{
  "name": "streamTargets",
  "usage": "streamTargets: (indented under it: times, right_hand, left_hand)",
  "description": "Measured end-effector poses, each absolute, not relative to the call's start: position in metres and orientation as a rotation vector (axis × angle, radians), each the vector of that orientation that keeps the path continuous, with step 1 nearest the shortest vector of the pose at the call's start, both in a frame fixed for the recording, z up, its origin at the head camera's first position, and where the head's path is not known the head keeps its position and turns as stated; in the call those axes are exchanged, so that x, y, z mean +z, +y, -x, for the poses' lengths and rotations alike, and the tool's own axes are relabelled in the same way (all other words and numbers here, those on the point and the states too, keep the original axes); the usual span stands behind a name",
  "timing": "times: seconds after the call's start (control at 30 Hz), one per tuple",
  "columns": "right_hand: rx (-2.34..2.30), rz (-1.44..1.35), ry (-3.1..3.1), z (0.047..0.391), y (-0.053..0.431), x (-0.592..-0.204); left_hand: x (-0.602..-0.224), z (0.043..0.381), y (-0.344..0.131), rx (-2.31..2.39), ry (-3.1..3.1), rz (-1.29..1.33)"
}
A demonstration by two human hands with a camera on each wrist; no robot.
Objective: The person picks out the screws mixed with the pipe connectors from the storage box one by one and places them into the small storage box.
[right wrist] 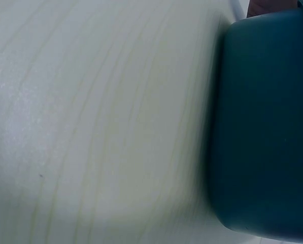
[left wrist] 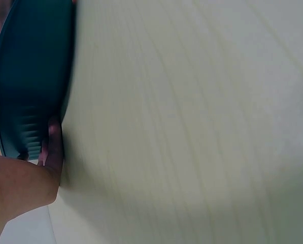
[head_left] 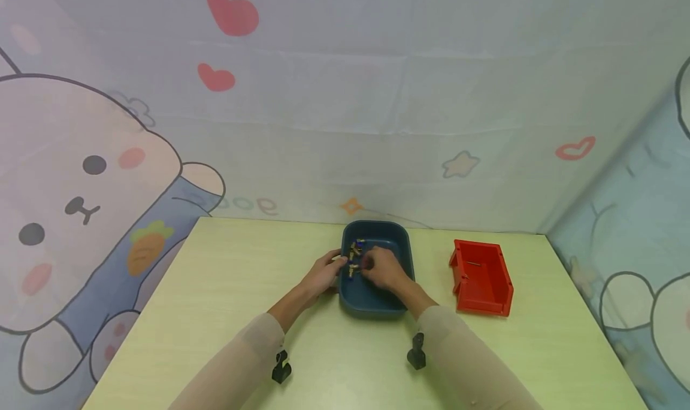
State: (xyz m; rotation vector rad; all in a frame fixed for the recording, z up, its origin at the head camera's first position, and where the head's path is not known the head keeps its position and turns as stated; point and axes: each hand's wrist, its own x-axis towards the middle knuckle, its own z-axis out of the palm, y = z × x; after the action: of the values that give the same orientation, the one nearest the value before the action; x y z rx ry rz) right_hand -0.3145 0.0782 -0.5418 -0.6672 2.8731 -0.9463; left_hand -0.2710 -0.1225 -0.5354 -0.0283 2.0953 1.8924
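Note:
A dark blue plastic basin (head_left: 373, 309) stands on the table. My left hand (head_left: 322, 273) grips its left wall, thumb over the rim and fingers along the outside; the left wrist view shows this hand (left wrist: 24, 185) against the basin's ribbed side (left wrist: 32, 66). Several small brass-coloured pieces with blue parts (head_left: 351, 267) lie along the inner left side. My right hand (head_left: 384, 267) reaches down into the basin beside them, fingers bent. Whether its fingertips hold a piece is hidden. In the right wrist view, the basin's outer wall (right wrist: 265, 127) fills the right side.
To the right of the basin sits a red plastic bin (head_left: 485, 278) with a small thin metallic item (head_left: 474, 263) inside. The pale wood-grain table (head_left: 242, 260) meets a printed cloth backdrop (head_left: 345, 99) at its far edge.

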Motion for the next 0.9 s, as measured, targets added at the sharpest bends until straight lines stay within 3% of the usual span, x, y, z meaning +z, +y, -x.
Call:
streamTargets:
  times: [0.9]
  right_hand:
    - [-0.818, 0.745, 2.836, 0.316, 0.078, -0.533]
  left_hand:
    - [-0.536, 0.273, -0.123, 1.876, 2.110, 0.034]
